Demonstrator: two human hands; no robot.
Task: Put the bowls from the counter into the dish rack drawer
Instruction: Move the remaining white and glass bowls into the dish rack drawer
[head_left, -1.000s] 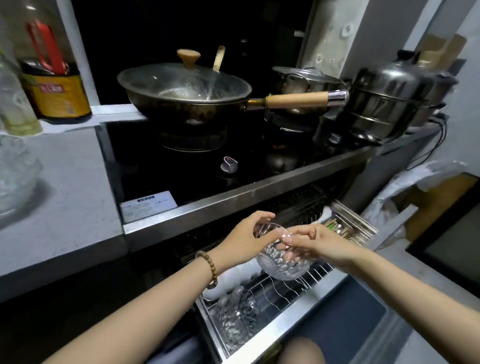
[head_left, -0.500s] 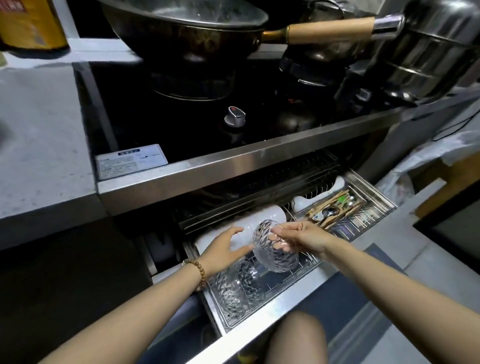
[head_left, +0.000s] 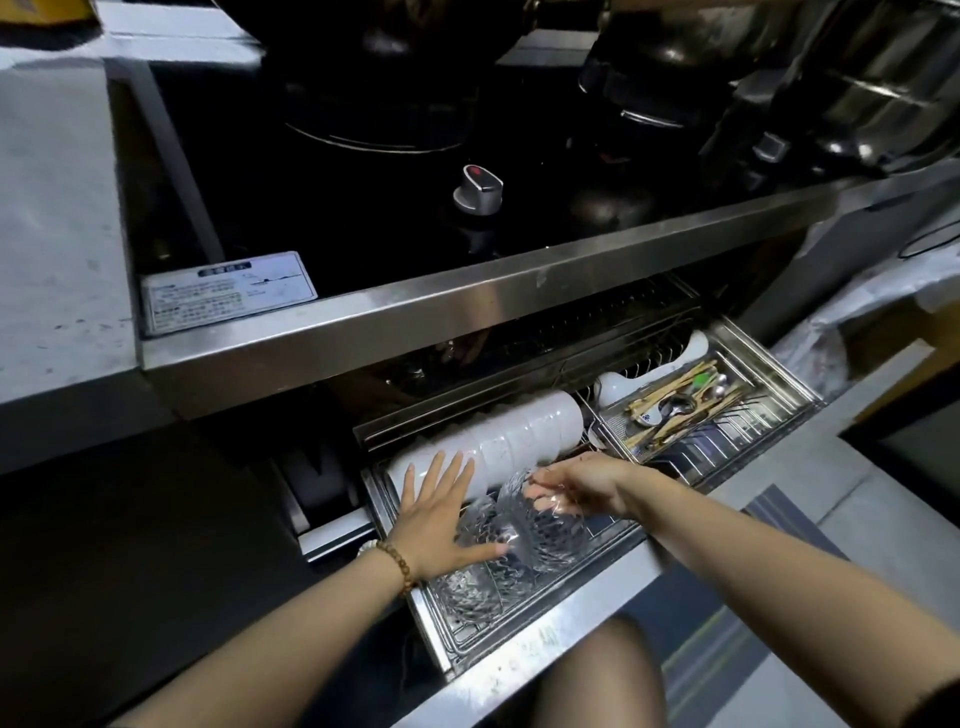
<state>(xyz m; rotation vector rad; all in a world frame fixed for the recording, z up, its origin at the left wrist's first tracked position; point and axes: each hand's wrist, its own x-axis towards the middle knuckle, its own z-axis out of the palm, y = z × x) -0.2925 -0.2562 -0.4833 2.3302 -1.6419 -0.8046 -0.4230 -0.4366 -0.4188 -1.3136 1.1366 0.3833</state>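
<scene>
A: Glass bowl (head_left: 540, 525), where?
B: On edge in the dish rack drawer (head_left: 519, 665), just in front of the row of white bowls (head_left: 519, 431).
A: Hands?
B: The right hand (head_left: 582, 483) pinches its rim. The left hand (head_left: 436, 514) is flat beside it, fingers spread, holding nothing.
</scene>
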